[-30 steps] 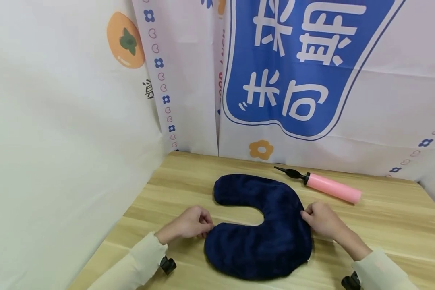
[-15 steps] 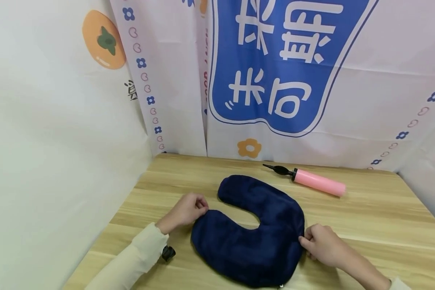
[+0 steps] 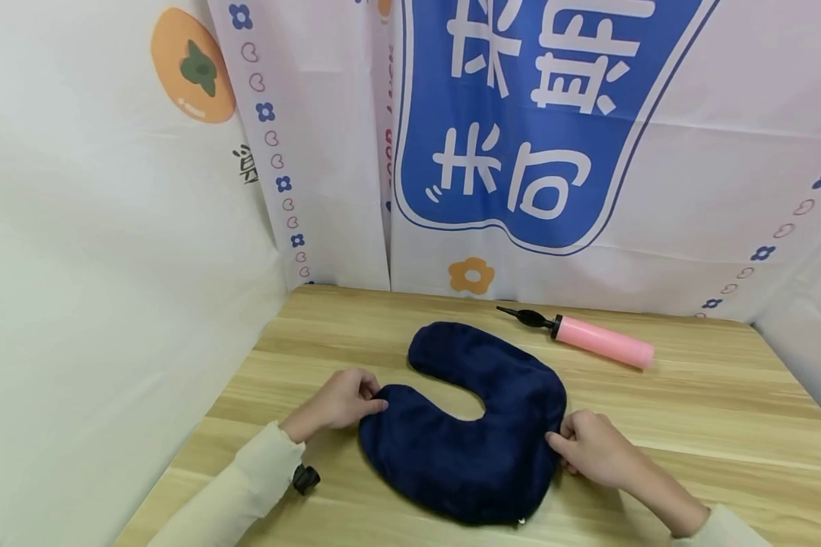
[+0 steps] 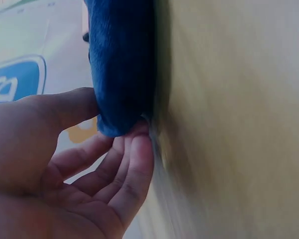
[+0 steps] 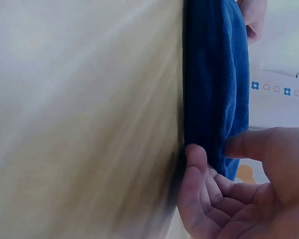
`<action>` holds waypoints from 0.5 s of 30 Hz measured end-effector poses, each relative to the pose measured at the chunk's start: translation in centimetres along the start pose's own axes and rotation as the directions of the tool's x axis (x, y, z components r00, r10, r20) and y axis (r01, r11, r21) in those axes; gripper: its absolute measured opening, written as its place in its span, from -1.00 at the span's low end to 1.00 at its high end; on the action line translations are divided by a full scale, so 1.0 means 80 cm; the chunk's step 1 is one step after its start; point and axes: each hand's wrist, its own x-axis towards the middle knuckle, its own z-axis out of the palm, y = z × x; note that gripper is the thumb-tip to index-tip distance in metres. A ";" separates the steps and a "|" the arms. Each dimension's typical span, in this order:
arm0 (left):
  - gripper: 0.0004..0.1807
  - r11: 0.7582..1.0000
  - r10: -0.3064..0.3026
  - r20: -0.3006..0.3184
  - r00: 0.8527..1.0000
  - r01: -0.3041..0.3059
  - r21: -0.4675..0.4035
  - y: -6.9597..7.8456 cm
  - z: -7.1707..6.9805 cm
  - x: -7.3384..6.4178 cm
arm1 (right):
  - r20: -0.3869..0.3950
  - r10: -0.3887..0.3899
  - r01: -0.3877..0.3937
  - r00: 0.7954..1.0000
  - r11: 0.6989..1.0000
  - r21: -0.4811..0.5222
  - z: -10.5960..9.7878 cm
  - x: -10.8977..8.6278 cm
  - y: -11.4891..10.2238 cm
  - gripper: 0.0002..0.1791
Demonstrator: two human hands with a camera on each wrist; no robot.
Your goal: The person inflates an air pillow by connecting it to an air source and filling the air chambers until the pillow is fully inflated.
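Observation:
A dark navy, U-shaped neck pillow [image 3: 475, 463] lies flat on the wooden table, its opening toward the upper left. My left hand [image 3: 342, 399] pinches the tip of its nearer arm between thumb and fingers. In the left wrist view, the thumb rests on top of the blue cloth [image 4: 122, 59] and the fingertips are tucked at its lower edge. On the other side, my right hand [image 3: 595, 448] pinches the pillow's outer curved edge. The right wrist view has the thumb against the fabric [image 5: 209, 74], fingers curled below it. A small pale tag or zip end shows at the bottom edge.
Behind the pillow, a pink hand pump [image 3: 605, 340] with a black nozzle lies on the wooden table [image 3: 356, 319]. A printed white cloth [image 3: 342, 152] hangs along the back, and a plain white wall [image 3: 109, 251] closes off the left side.
The pillow has turned clockwise slightly, its nearer arm shifting up and left with my left hand. My right hand has moved lower along the outer edge. The head view has shifted too.

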 end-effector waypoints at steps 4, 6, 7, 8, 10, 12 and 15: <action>-0.87 0.999 -0.046 -0.054 0.997 0.045 -0.020 -0.013 -0.010 0.015 | -0.025 -0.024 0.024 0.999 1.000 -0.016 0.004 0.022 -0.013 -0.57; -0.85 0.998 -0.061 -0.079 0.995 0.061 -0.012 -0.021 -0.017 0.026 | -0.042 -0.043 0.043 0.998 0.999 -0.020 0.005 0.036 -0.019 -0.55; -0.84 0.998 -0.063 -0.091 0.994 0.063 -0.008 -0.024 -0.020 0.032 | -0.048 -0.047 0.046 0.998 0.999 -0.021 0.005 0.044 -0.022 -0.53; -0.83 0.998 -0.065 -0.108 0.992 0.066 0.005 -0.028 -0.024 0.039 | -0.055 -0.051 0.050 0.997 0.999 -0.023 0.006 0.052 -0.025 -0.51; -0.83 0.997 -0.063 -0.138 0.988 0.067 0.028 -0.035 -0.032 0.052 | -0.064 -0.056 0.054 0.996 0.998 -0.025 0.007 0.068 -0.031 -0.49; -0.83 0.997 -0.050 -0.166 0.985 0.059 0.052 -0.039 -0.040 0.063 | -0.067 -0.058 0.056 0.996 0.998 -0.031 0.008 0.082 -0.037 -0.48; -0.84 0.994 -0.028 -0.185 0.982 0.047 0.100 -0.043 -0.051 0.071 | -0.062 -0.061 0.058 0.996 0.998 -0.039 0.008 0.093 -0.043 -0.49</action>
